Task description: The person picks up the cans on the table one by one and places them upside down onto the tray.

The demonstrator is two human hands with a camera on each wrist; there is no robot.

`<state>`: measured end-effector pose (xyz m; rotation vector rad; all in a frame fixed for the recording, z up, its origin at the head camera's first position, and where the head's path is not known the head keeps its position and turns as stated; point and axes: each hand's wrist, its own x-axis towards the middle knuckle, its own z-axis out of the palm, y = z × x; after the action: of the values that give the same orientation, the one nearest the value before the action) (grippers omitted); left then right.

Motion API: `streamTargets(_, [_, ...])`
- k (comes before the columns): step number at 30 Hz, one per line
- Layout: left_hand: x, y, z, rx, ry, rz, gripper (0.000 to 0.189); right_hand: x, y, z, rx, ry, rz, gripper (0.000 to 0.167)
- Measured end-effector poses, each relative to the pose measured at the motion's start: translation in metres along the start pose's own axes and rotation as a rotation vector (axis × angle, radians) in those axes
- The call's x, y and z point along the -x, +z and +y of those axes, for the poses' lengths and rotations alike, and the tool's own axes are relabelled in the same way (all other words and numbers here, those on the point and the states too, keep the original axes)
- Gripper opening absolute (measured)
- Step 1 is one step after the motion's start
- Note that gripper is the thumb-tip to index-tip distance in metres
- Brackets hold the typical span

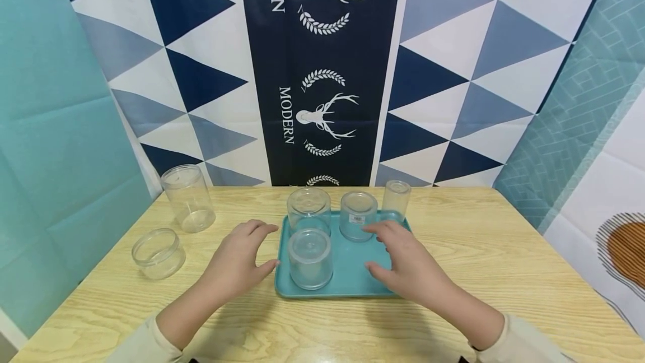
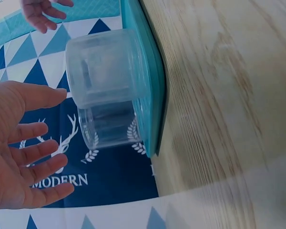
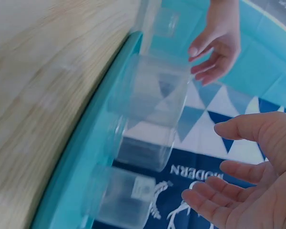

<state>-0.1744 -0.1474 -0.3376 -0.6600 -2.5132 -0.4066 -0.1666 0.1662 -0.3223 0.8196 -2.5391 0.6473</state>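
Note:
On a teal tray (image 1: 353, 273) stand several clear plastic jars. A frosted jar (image 1: 310, 259) is at the tray's front left, with a wider clear jar (image 1: 309, 206) behind it. Farther right is a jar with a white label (image 1: 358, 216), and a slim jar (image 1: 396, 200) is at the back right corner. My left hand (image 1: 242, 259) hovers left of the tray, fingers spread and holding nothing. Over the tray's right side is my right hand (image 1: 408, 262), also holding nothing, thumb and fingers apart. In the left wrist view, the frosted jar (image 2: 105, 69) lies beyond my left thumb without contact.
A tall clear jar (image 1: 188, 198) stands at the table's back left. A low round clear container (image 1: 158, 254) is in front of it. The wooden table (image 1: 322, 329) meets a patterned cloth backdrop (image 1: 327, 71) behind and a teal cloth (image 1: 60, 128) at left.

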Motion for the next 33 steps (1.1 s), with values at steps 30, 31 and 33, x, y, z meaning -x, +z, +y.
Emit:
streamTargets(30, [0.017, -0.027, -0.029, -0.017, -0.075, 0.057, 0.044, -0.048, 0.035, -0.069, -0.101, -0.171, -0.138, 0.060])
streamTargets(31, [0.018, -0.029, -0.031, -0.019, -0.072, 0.051, 0.046, -0.049, 0.037, -0.071, -0.111, -0.170, -0.147, 0.061])
streamTargets(33, [0.019, -0.032, -0.035, -0.026, -0.064, 0.039, 0.052, -0.051, 0.040, -0.074, -0.121, -0.156, -0.174, 0.065])
